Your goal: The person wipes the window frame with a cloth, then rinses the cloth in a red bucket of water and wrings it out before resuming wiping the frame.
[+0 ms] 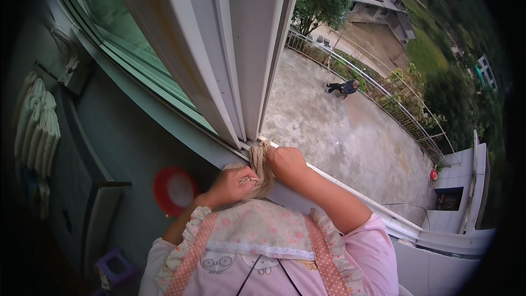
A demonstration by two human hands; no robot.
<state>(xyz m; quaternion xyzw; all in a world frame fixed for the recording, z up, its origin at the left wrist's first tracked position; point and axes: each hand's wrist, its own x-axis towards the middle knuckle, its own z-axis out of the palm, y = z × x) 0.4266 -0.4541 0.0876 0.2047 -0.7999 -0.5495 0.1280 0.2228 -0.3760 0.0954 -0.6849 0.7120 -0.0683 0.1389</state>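
A bunched beige cloth [259, 160] lies over the window sill, at the foot of the white sliding window frame [246, 49]. My left hand [234, 183] grips a lower fold of it near my body. Higher up, my right hand [285, 162] is a fist closed on the cloth's upper end, beside the window track [337, 187]. Part of the cloth is hidden behind both hands. The green-tinted glass pane [135, 57] stands to the left of the frame, and the window opening is on the right.
Below on the left, a red basin [174, 191] with whitish contents sits near a purple stool [117, 266]. Folded pale bedding [39, 127] is stacked at far left. Outside lies a concrete yard [312, 119] with a metal railing [382, 94] and a person [345, 87] far below.
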